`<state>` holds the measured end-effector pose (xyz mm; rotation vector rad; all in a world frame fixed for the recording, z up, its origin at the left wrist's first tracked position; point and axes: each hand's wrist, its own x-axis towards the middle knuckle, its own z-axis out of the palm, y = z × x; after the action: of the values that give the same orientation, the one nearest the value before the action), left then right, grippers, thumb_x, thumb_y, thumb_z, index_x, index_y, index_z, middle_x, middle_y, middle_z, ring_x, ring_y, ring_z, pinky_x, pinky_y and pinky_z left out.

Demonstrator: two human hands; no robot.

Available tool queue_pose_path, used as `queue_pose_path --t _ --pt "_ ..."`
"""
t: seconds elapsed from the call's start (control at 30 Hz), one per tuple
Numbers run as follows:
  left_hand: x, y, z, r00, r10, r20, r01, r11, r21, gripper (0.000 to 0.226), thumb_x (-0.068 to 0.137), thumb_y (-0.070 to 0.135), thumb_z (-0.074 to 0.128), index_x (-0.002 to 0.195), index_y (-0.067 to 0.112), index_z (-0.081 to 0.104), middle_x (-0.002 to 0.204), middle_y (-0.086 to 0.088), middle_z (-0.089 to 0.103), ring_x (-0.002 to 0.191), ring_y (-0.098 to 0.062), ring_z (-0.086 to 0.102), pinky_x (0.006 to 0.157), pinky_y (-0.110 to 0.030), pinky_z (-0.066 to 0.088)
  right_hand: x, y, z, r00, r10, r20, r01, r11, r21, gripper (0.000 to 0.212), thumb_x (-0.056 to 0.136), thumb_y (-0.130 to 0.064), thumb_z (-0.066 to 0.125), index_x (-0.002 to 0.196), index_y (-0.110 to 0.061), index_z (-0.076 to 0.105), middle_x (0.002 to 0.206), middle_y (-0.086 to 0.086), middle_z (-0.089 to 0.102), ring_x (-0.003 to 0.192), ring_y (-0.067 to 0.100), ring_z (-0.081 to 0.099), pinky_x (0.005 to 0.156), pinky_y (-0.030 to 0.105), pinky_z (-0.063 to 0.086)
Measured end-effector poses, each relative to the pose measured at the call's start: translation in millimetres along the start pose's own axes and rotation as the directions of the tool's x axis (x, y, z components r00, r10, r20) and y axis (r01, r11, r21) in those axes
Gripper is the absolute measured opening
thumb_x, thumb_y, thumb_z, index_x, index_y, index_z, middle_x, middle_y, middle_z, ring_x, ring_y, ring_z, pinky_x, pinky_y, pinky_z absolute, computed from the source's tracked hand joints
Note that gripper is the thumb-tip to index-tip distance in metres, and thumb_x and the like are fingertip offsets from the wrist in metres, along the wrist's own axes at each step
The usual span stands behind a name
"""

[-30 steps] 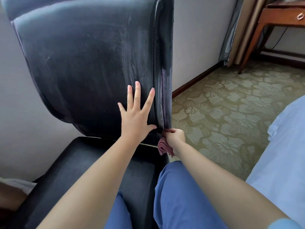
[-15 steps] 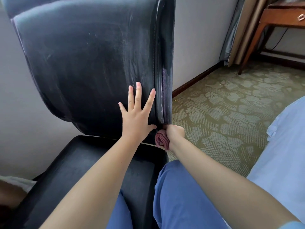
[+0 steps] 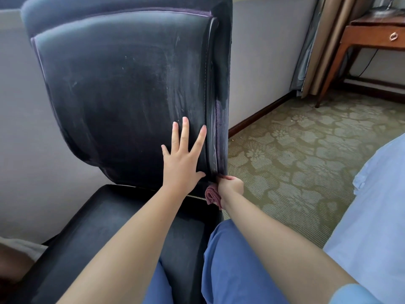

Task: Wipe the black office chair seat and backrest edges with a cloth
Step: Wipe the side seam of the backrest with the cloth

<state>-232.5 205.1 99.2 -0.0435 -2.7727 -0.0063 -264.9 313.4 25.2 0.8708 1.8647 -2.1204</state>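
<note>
at backrest (image 3: 122, 88) base, left hand (image 3: 183, 163) presses flat; right hand (image 3: 231, 186) grips cloth (image 3: 211, 195).

Open carpet (image 3: 295, 167) lies at three o'clock of the backrest (image 3: 131, 95). The wall (image 3: 258, 73) closes in at twelve; the bed (image 3: 377, 205) blocks four o'clock.

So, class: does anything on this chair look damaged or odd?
Yes. The backrest shows pale smears and scuffs across its black surface, and its right edge strip looks worn purplish. Nothing spilled or askew.
</note>
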Motion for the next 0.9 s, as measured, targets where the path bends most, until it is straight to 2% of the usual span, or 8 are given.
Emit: queue_pose_path --t 0.13,0.23,0.43,0.53,0.73,0.8,0.9 --pt "3 -2 6 1.000 0.000 -0.027 0.001 1.000 0.006 0.129 0.066 0.040 0.084 0.144 0.036 -0.019 0.155 -0.006 -0.023 0.145 -0.034 -0.016 0.104 -0.068 0.028 15 2 6 0.996 0.025 -0.082 -0.023 0.999 0.024 0.023 0.080 -0.016 0.070 0.101 -0.008 0.063 0.094 0.012 0.067 0.082 0.029 0.065 0.073 0.036 0.057" --pt "7 -4 6 1.000 -0.004 -0.019 0.004 1.000 -0.003 0.127 0.068 0.039 0.082 0.143 0.037 -0.020 0.156 -0.007 -0.023 0.145 -0.034 -0.018 0.105 -0.069 0.027 20 4 10 0.997 0.039 -0.070 -0.036 0.998 0.041 0.026 0.079 -0.018 0.070 0.102 -0.009 0.060 0.098 0.012 0.065 0.085 0.029 0.065 0.076 0.038 0.057" --pt "7 -6 7 0.999 -0.002 -0.038 0.002 1.000 -0.010 0.128 0.064 0.038 0.085 0.146 0.037 -0.013 0.158 -0.009 -0.017 0.145 -0.035 -0.013 0.101 -0.070 0.029 11 0 3 1.000 0.011 -0.004 -0.010 0.997 0.082 0.020 0.080 -0.018 0.072 0.086 -0.018 0.052 0.087 0.005 0.063 0.082 0.024 0.063 0.079 0.037 0.055" --pt "5 -5 4 1.000 -0.001 -0.031 0.001 1.000 -0.006 0.129 0.064 0.038 0.085 0.145 0.037 -0.015 0.158 -0.009 -0.018 0.145 -0.034 -0.015 0.102 -0.070 0.028 -4 -3 1 1.000 0.003 0.010 -0.004 0.992 0.126 0.020 0.078 -0.017 0.074 0.083 -0.017 0.054 0.086 0.007 0.065 0.080 0.026 0.064 0.078 0.039 0.056" --pt "-2 -3 -6 1.000 0.012 0.003 -0.012 1.000 0.012 0.123 0.071 0.036 0.081 0.147 0.036 -0.016 0.156 -0.007 -0.024 0.144 -0.032 -0.020 0.105 -0.065 0.031 -33 -17 -8 0.996 0.034 0.081 -0.052 0.971 0.235 0.016 0.079 -0.010 0.072 0.088 -0.013 0.060 0.088 0.010 0.067 0.072 0.025 0.065 0.053 0.026 0.049" --pt "-2 -5 -9 1.000 0.017 0.008 -0.017 1.000 0.005 0.119 0.074 0.033 0.080 0.149 0.036 -0.012 0.156 -0.005 -0.025 0.144 -0.030 -0.020 0.106 -0.063 0.032 -42 -28 -9 0.993 0.018 0.118 -0.050 0.961 0.273 0.017 0.078 -0.010 0.073 0.090 -0.011 0.061 0.087 0.010 0.067 0.072 0.024 0.065 0.055 0.027 0.051" --pt "-4 -6 -10 1.000 0.019 -0.021 -0.019 1.000 -0.021 0.115 0.074 0.028 0.080 0.151 0.036 -0.004 0.158 -0.004 -0.019 0.146 -0.029 -0.015 0.103 -0.060 0.037 -48 -41 -7 0.988 -0.067 0.140 0.024 0.958 0.287 0.020 0.077 -0.012 0.076 0.091 -0.011 0.062 0.090 0.010 0.067 0.082 0.027 0.067 0.069 0.035 0.057"
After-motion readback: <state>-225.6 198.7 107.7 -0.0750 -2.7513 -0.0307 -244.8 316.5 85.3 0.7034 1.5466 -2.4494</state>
